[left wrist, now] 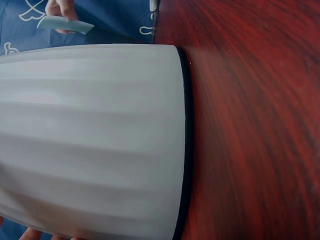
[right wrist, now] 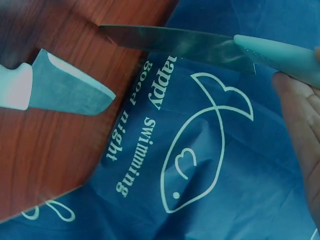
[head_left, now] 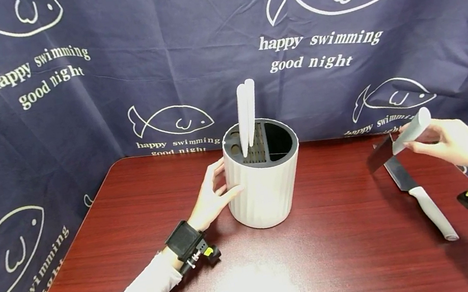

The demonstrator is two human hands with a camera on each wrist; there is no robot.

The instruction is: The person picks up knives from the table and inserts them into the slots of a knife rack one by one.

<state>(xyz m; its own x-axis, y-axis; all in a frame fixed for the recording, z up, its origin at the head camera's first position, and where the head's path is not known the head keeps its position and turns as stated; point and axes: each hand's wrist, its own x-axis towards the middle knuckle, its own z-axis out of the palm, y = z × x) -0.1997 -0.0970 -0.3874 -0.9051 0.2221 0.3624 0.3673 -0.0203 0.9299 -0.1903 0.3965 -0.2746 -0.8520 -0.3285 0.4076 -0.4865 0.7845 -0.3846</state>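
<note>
A white ribbed knife holder [head_left: 266, 197] with a dark slotted top stands upright, two white handles [head_left: 247, 113] rising from its slots. My left hand [head_left: 211, 196] holds its left side, thumb on the front and fingers round the back; the ribbed wall fills much of the left wrist view. At the right, my right hand [head_left: 452, 143] grips a broad-bladed knife [head_left: 414, 128] by its pale handle, blade slanting down to the left. Below it another knife [head_left: 431, 211] lies on the table, its white handle toward me; the held blade overlaps its tip in the head view.
The dark red wooden table [head_left: 340, 252] meets a blue cloth [head_left: 214, 25] printed with white fish and lettering, at the back and left. An open compartment [head_left: 278, 138] takes up the right part of the holder's top.
</note>
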